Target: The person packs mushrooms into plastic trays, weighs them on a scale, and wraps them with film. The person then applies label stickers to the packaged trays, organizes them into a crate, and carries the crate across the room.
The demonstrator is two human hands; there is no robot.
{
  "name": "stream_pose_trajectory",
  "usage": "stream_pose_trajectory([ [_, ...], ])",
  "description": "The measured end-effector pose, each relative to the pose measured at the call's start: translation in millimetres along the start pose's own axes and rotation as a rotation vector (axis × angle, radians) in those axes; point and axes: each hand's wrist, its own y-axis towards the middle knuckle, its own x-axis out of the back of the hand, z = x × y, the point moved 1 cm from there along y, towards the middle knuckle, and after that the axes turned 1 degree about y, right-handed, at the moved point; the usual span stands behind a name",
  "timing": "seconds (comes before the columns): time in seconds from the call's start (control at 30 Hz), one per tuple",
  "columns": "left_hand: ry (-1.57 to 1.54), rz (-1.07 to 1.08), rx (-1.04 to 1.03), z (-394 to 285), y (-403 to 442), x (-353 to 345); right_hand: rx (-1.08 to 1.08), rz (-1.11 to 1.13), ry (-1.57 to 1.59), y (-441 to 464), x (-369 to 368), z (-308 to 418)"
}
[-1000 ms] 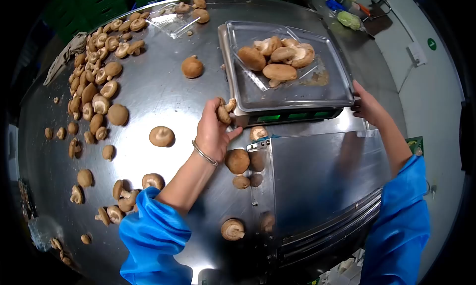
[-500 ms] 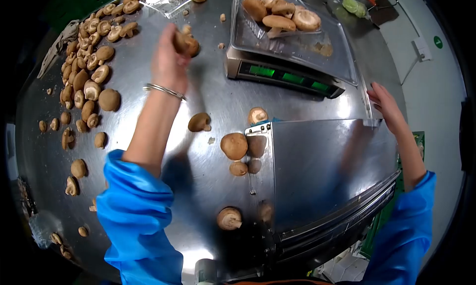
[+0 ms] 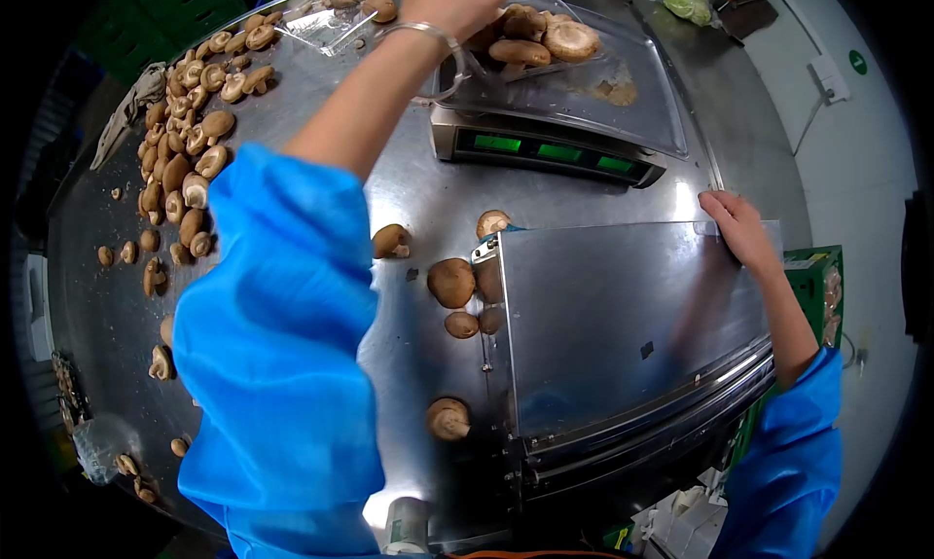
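Observation:
At the top edge, my left hand [image 3: 452,2] reaches over the left side of the scale tray [image 3: 642,121], beside several brown mushrooms [image 3: 520,52] heaped in a clear punnet. Its fingertips are cut off by the frame, so what it holds, if anything, does not show. The scale [image 3: 545,150] has green lit displays. My right hand [image 3: 741,230] rests at the upper right edge of a steel panel [image 3: 632,325], its fingers stretched out and nothing seen in them. A ring-like bangle circles my left wrist.
Many mushrooms [image 3: 175,175] are piled along the left of the steel table [image 3: 418,184]. An empty clear punnet [image 3: 326,29] lies at the back. Loose mushrooms [image 3: 451,283] sit beside the panel's left edge. A green crate [image 3: 803,287] stands at the right.
My left hand has gone from the mushroom left of the scale up and right to the heaped punnet. My right hand has come down onto the panel's edge.

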Motion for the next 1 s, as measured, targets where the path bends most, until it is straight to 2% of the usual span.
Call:
stream_pose_trajectory([
  [0.07,0.052,-0.068,-0.060,-9.2,7.7,-17.7,-0.006,0.003,-0.005,-0.6,-1.8,-2.2],
  [0.2,0.148,-0.064,-0.102,-21.5,18.2,-25.6,0.000,0.016,-0.026,2.4,1.8,-2.2],
  [0.3,0.220,0.031,-0.082,-33.9,12.0,-22.5,0.015,-0.001,-0.074,4.2,1.1,-3.5],
  [0.37,0.321,0.236,-0.014,-7.7,25.1,-33.7,0.058,-0.002,-0.095,3.6,-1.4,-6.2],
  [0.43,0.860,0.372,-0.134,5.8,11.1,-50.2,0.152,-0.028,-0.106,5.9,1.3,-10.4],
  [0.47,0.771,0.359,-0.134,24.1,3.3,-57.5,0.062,0.046,-0.114,4.3,6.0,-3.1],
  [0.5,0.817,0.500,0.043,14.3,5.3,-55.2,0.031,0.052,-0.073,3.9,9.2,0.9],
  [0.57,0.678,0.408,0.060,20.6,6.7,-47.1,-0.037,0.087,0.003,2.7,12.8,5.0],
  [0.6,0.609,0.398,0.026,24.3,13.8,-38.4,-0.003,0.106,0.119,16.8,10.9,-13.5],
  [0.63,0.508,0.367,-0.020,28.8,19.2,-27.8,-0.002,0.029,0.246,28.3,12.2,-7.7],
  [0.7,0.137,0.544,0.061,33.3,27.2,-10.2,0.049,-0.056,0.508,53.8,12.0,21.4],
  [0.73,0.218,0.538,-0.005,25.8,25.9,-2.4,0.101,-0.068,0.635,68.6,13.1,45.5],
  [0.8,0.267,0.521,0.038,35.7,22.3,-5.0,0.033,-0.002,0.785,95.5,10.1,98.9],
  [0.87,0.307,0.496,0.079,48.5,20.1,-2.5,0.011,-0.010,0.737,129.9,-2.3,124.8],
  [0.97,0.342,0.184,-0.026,59.1,24.6,21.8,-0.002,-0.140,0.656,157.2,0.3,147.0],
  [1.0,0.418,0.170,0.168,42.2,15.5,29.3,-0.059,-0.057,0.625,170.0,-5.0,141.1],
])
